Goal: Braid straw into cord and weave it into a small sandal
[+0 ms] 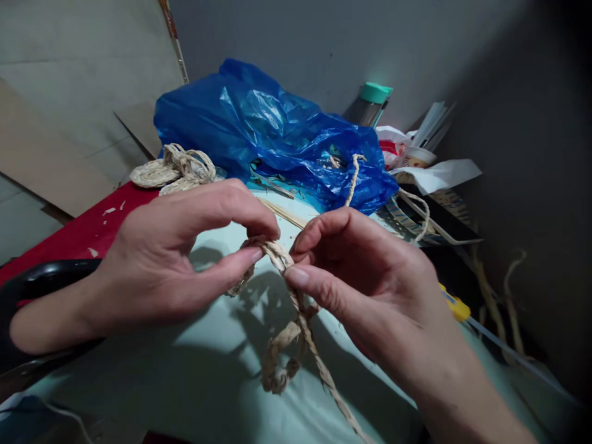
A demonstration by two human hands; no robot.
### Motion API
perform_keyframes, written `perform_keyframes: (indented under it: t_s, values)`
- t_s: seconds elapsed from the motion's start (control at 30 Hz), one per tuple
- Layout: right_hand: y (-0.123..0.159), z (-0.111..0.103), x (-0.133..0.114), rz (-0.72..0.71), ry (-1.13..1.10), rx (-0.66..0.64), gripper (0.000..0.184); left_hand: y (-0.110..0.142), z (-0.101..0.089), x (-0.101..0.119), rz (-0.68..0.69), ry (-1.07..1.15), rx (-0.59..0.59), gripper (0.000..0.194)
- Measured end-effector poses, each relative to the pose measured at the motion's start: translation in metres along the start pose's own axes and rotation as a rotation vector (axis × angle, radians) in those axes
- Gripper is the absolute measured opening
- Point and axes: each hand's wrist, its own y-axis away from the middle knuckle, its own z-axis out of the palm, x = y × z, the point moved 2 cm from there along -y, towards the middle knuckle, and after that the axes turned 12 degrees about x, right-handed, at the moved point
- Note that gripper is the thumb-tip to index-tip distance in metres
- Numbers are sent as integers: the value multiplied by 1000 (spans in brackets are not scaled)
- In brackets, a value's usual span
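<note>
A pale, twisted natural-fibre cord (316, 354) runs between my two hands, with one strand trailing down to the lower right and a curled loop hanging below. My left hand (185, 246) pinches a thicker, braided-looking part of it between thumb and fingertips. Close beside that, my right hand (370, 283) has its thumb and bent fingers closed on the same cord, just right of the left fingertips. Part of the cord behind the left thumb is hidden.
Behind my hands lies a crumpled blue plastic bag (277, 123). To its left sit coiled fibre cords (173, 169) by a red cloth (92, 228). At the back right stand a green-lidded container (375, 92) and white papers (446, 176). A yellow-handled tool (456, 303) is right of my wrist.
</note>
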Motion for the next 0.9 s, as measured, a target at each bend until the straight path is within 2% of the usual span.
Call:
perform_keyframes:
  t_s: [0.13, 0.23, 0.53, 0.73, 0.9]
  values:
    - [0, 0, 0, -16, 1, -11, 14, -1, 2, 8, 159, -75, 48, 12]
    - [-1, 0, 1, -23, 4, -16, 15, 0, 4, 9, 212, -141, 85, 11]
    - [2, -1, 2, -123, 67, 21, 11, 4, 1, 7, 184, -200, 92, 15]
    - [2, -2, 1, -197, 311, -19, 5, 1, -2, 7, 181, -283, 117, 13]
    - [3, -2, 2, -174, 317, 5, 4, 1, -1, 3, 163, -285, 112, 18]
